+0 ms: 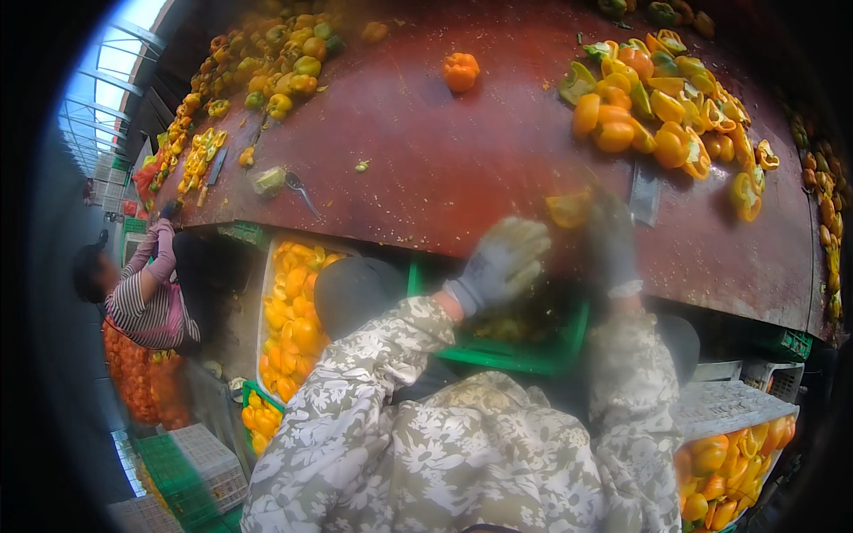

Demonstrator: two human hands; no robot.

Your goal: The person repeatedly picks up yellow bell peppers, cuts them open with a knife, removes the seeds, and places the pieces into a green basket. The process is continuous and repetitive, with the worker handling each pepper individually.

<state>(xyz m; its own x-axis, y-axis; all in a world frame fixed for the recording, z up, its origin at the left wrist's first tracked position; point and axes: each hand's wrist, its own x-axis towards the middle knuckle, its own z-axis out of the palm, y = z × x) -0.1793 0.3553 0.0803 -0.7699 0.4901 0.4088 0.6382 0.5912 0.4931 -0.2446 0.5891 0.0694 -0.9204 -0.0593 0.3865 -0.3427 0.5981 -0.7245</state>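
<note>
My left hand (504,265), in a grey work glove, is over the near edge of the red table (391,142), fingers stretched out and nothing in it. My right hand (613,244), gloved too, is smeared by motion, so its grip cannot be made out. Right beside its fingers is a yellow-orange bell pepper piece (569,210), also blurred; whether they touch is unclear. A wide flat blade (646,191) lies just past that hand. Farther right is a pile of halved yellow and orange peppers (666,107). One whole orange pepper (460,72) sits alone toward the back.
A green crate (520,362) stands below my hands, between my knees. Crates of cut peppers (293,311) are at my left and right (724,466). A spoon-like tool (302,193) lies on the table. Whole peppers (284,62) are heaped far left, near another person (147,298).
</note>
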